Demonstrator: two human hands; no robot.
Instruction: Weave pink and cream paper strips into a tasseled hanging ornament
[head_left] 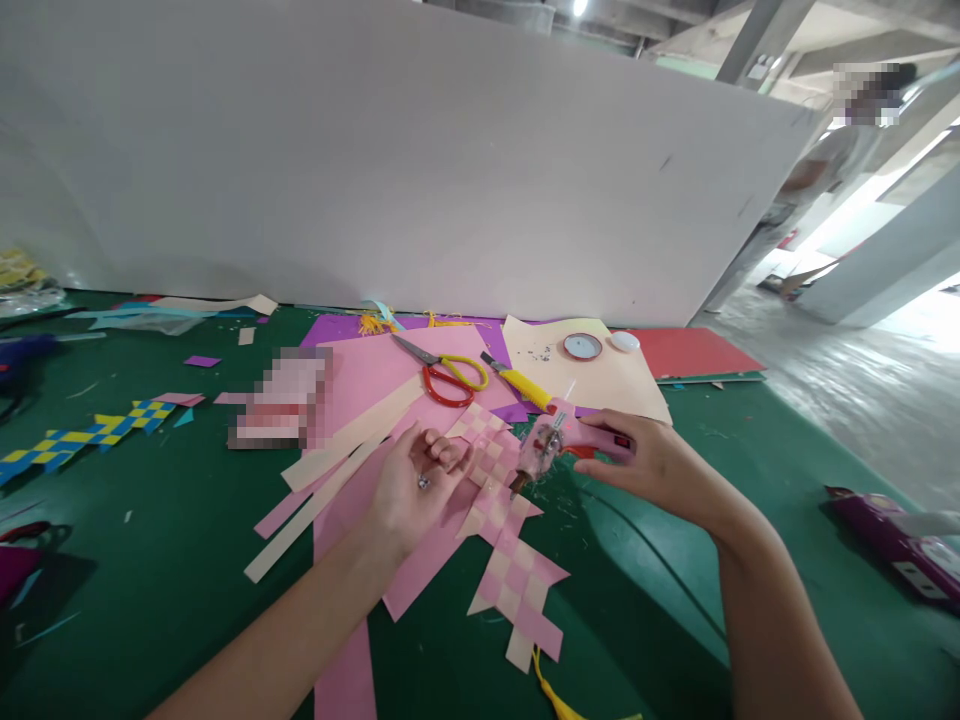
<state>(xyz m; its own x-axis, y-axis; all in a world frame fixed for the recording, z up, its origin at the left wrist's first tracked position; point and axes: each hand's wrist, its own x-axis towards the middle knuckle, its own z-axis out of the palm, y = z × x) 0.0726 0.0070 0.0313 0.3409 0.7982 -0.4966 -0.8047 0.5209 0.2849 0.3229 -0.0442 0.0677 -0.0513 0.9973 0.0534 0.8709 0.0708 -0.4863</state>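
Note:
My right hand (pixel 645 455) grips the handle of a pink hot glue gun (pixel 574 436), its nozzle pointing down at a woven pink-and-cream paper strip (pixel 499 510). The strip has a zigzag, pointed outline, and a yellow tassel (pixel 551 690) is at its near end. Palm up beside the strip, my left hand (pixel 409 485) has its fingers loosely curled, with small shiny rhinestones (pixel 424 482) in the palm. Whether its fingertips touch the strip, I cannot tell. Beneath lie pink paper sheets (pixel 360 375) and loose cream strips (pixel 322 512).
Scissors (pixel 450 380) and a yellow-handled cutter (pixel 525 388) lie beyond my hands. A round tin lid (pixel 582 347) rests on cream paper (pixel 637 385). Left is a blue-yellow woven strip (pixel 97 435); right, a purple glue gun (pixel 896 540). A grey panel (pixel 420 170) stands behind; a person (pixel 825 165) is far right.

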